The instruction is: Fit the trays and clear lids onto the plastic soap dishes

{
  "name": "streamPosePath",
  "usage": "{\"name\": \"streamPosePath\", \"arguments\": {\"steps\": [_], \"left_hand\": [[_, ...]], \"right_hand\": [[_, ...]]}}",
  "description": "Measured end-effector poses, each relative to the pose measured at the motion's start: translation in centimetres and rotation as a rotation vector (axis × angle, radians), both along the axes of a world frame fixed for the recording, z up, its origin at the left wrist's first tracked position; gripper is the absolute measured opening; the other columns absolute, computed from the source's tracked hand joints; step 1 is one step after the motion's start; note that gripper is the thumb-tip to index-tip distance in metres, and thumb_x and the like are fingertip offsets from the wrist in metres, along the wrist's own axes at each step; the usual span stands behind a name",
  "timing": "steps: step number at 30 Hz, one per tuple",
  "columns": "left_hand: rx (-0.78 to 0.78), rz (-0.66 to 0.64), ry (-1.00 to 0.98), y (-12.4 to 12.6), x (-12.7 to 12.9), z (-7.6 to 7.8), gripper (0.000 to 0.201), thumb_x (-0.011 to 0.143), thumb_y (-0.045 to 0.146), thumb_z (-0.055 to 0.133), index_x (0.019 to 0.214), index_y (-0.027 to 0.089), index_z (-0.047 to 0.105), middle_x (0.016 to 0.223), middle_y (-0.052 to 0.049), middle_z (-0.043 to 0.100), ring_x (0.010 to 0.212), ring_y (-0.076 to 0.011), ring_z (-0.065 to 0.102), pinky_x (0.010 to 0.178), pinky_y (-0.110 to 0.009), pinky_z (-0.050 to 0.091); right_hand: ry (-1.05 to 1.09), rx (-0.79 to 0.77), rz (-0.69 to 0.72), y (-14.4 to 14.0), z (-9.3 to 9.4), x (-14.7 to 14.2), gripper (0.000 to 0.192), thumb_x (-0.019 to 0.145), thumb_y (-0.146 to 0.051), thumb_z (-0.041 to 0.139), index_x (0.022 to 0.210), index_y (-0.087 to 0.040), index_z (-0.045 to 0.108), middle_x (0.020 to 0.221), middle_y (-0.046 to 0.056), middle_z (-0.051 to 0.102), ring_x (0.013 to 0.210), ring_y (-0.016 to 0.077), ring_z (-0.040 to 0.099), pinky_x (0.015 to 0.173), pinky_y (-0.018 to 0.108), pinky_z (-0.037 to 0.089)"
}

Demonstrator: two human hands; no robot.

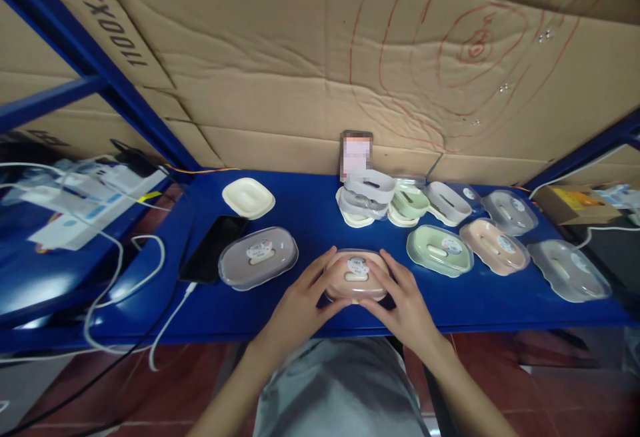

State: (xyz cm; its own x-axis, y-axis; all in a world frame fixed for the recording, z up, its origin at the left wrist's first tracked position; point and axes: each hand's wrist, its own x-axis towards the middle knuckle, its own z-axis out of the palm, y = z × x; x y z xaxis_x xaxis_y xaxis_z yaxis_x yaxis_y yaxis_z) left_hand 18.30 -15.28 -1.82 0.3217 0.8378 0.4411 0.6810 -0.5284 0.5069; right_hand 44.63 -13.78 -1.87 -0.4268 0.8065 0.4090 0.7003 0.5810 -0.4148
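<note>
Right in front of me a pink soap box (357,290) with a clear lid lies at the front of the blue shelf. It has a round label and a pale oval piece in its middle. My left hand (306,298) grips its left side, and my right hand (404,295) grips the right side. Both thumbs press at the near edge while the fingers reach over the lid. To the left sits a grey soap box (259,270) with a clear lid. A green soap box (430,263) stands right of my right hand.
Further right are another pink box (493,255) and grey boxes (570,273). Behind are stacked trays (370,187) and a phone-like screen (356,153) against cardboard. At left lie a cream tray (249,198), a black phone (213,250) and a white cable (173,317).
</note>
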Motion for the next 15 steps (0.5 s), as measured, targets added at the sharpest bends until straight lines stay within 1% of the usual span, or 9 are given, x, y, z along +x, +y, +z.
{"name": "streamPosePath", "arguments": {"steps": [4, 7, 11, 15], "left_hand": [[0.003, -0.042, 0.055, -0.3, -0.4, -0.1, 0.079, 0.104, 0.044, 0.068, 0.171, 0.03, 0.027, 0.17, -0.014, 0.046, 0.154, -0.0278, 0.051, 0.122, -0.043, 0.052], [0.023, -0.042, 0.093, -0.8, -0.6, -0.2, 0.081, 0.106, 0.041, 0.065, 0.173, 0.029, 0.021, 0.171, -0.015, 0.045, 0.154, -0.0282, 0.051, 0.12, -0.042, 0.053], [0.058, -0.002, 0.104, -1.3, -0.7, -0.5, 0.081, 0.106, 0.04, 0.064, 0.174, 0.028, 0.022, 0.17, -0.016, 0.045, 0.15, -0.0291, 0.055, 0.116, -0.04, 0.057], [0.087, 0.012, 0.111, -1.5, -0.9, -0.8, 0.082, 0.105, 0.041, 0.065, 0.174, 0.029, 0.023, 0.171, -0.015, 0.045, 0.146, -0.03, 0.059, 0.115, -0.04, 0.058]], "right_hand": [[-0.057, 0.03, 0.075, -0.2, -0.2, 0.3, 0.073, 0.103, -0.04, 0.07, 0.169, -0.033, 0.038, 0.174, 0.014, 0.038, 0.159, 0.0337, 0.042, 0.123, 0.056, 0.048], [-0.099, 0.027, 0.105, -0.3, -0.2, 0.4, 0.073, 0.105, -0.036, 0.068, 0.17, -0.033, 0.036, 0.176, 0.013, 0.035, 0.162, 0.0323, 0.036, 0.125, 0.057, 0.046], [-0.125, 0.025, 0.121, -0.3, -0.2, 0.2, 0.073, 0.105, -0.035, 0.067, 0.17, -0.033, 0.035, 0.176, 0.014, 0.034, 0.163, 0.033, 0.034, 0.125, 0.059, 0.045], [-0.131, 0.044, 0.135, -0.3, -0.2, -0.2, 0.078, 0.104, -0.035, 0.068, 0.172, -0.034, 0.031, 0.175, 0.015, 0.036, 0.162, 0.0347, 0.036, 0.124, 0.061, 0.047]]}}
